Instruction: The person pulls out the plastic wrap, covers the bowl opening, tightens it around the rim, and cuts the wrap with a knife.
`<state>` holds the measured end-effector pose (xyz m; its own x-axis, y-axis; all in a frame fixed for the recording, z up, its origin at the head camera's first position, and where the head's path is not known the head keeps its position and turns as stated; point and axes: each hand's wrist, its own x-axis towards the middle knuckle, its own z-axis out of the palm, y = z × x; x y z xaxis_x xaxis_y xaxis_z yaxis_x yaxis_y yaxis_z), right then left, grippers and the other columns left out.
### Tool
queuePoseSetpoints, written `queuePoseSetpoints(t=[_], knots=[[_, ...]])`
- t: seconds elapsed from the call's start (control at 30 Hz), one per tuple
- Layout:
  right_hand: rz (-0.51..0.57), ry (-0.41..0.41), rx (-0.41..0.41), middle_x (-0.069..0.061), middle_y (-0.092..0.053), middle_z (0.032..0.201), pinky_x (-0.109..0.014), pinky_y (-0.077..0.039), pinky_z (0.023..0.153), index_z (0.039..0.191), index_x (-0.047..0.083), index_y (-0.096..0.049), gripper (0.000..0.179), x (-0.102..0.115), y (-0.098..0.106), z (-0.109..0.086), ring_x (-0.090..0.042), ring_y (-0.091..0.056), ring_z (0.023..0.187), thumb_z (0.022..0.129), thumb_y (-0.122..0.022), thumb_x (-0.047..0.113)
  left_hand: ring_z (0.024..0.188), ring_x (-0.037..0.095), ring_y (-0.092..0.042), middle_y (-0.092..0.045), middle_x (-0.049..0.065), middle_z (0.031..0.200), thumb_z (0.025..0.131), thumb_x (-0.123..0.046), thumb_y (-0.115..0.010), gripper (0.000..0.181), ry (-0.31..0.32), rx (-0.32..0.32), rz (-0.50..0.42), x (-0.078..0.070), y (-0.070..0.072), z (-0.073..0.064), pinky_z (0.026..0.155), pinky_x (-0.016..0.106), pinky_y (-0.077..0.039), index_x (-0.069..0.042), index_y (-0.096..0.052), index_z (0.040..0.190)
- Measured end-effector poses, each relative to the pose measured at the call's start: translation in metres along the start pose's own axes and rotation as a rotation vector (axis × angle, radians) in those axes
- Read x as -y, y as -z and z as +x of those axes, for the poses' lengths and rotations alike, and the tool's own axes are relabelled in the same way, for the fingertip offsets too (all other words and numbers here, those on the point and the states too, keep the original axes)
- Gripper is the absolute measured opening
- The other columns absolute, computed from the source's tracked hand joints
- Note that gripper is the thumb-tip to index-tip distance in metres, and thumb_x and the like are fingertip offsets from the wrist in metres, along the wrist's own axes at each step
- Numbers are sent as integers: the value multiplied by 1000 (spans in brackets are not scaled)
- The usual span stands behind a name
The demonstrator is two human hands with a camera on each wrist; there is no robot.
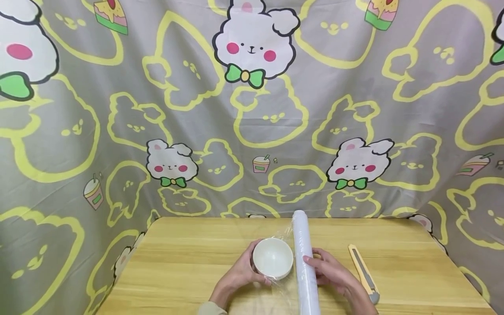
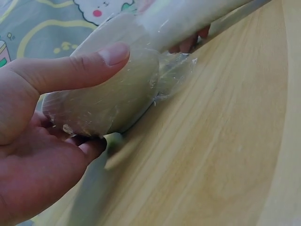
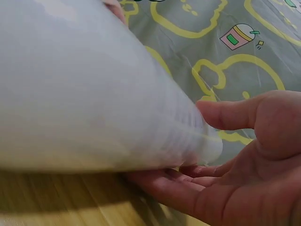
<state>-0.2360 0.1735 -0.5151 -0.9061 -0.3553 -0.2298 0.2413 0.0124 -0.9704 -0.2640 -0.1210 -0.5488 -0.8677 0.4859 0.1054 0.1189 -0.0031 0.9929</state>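
A small white bowl (image 1: 273, 259) is gripped by my left hand (image 1: 243, 267), thumb on the near side and fingers round the far left. Clear plastic wrap (image 2: 174, 77) clings about the bowl in the left wrist view and stretches toward the roll. Just right of the bowl, a long roll of plastic wrap (image 1: 304, 262) points away from me. My right hand (image 1: 330, 272) holds the roll from its right side, thumb on top and fingers underneath, as the right wrist view (image 3: 225, 155) also shows. The bowl's underside is partly hidden by the left hand.
A yellow and grey box cutter (image 1: 363, 273) lies on the wooden table (image 1: 177, 262), right of the right hand. Behind and beside the table hangs a grey cloth (image 1: 275, 127) printed with cartoon animals.
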Motion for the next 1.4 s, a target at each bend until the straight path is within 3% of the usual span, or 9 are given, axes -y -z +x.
queuePoseSetpoints(t=[0.17,0.43,0.7,0.93,1.2,1.4], knots=[[24,-14,6,-20,-66,112,-47,-62,79,151,-16,-11,77,3,0,0,-29,-69,97,106,-55,29,135,33,-47,-43,19,152,57,17,-89,114,11,-2,-8,-1,2,0,111,28,-43,-5,-33,154],[25,-36,28,-16,-66,112,-44,-61,79,153,-14,-7,82,8,8,-4,-27,-68,98,107,-53,35,137,32,-45,-42,19,153,57,17,-89,116,-32,33,-10,-1,3,5,112,26,-42,-4,-33,155],[-9,-47,-24,-21,-63,117,-48,-59,81,155,-7,-8,82,7,11,-9,-29,-67,100,105,-58,34,137,33,-45,-42,19,152,59,16,-91,113,-11,26,-6,0,3,6,110,26,-44,-5,-34,154],[54,-40,22,-27,-57,122,-47,-59,83,158,-3,1,85,3,6,-6,-29,-64,100,105,-58,29,138,36,-43,-41,19,153,60,14,-91,112,-10,33,-5,1,8,1,112,31,-44,-6,-34,154],[95,-63,27,-33,-46,129,-50,-56,88,159,0,5,82,1,3,-4,-34,-60,108,105,-51,23,138,35,-45,-43,20,151,59,12,-92,113,-7,39,30,1,13,-2,111,25,-43,-5,-34,154],[22,-49,4,-32,-52,126,-51,-59,86,157,-4,-2,81,2,8,-7,-33,-65,103,105,-56,28,139,35,-44,-42,19,152,63,9,-92,109,-7,46,37,1,16,-1,111,26,-43,-4,-33,154]])
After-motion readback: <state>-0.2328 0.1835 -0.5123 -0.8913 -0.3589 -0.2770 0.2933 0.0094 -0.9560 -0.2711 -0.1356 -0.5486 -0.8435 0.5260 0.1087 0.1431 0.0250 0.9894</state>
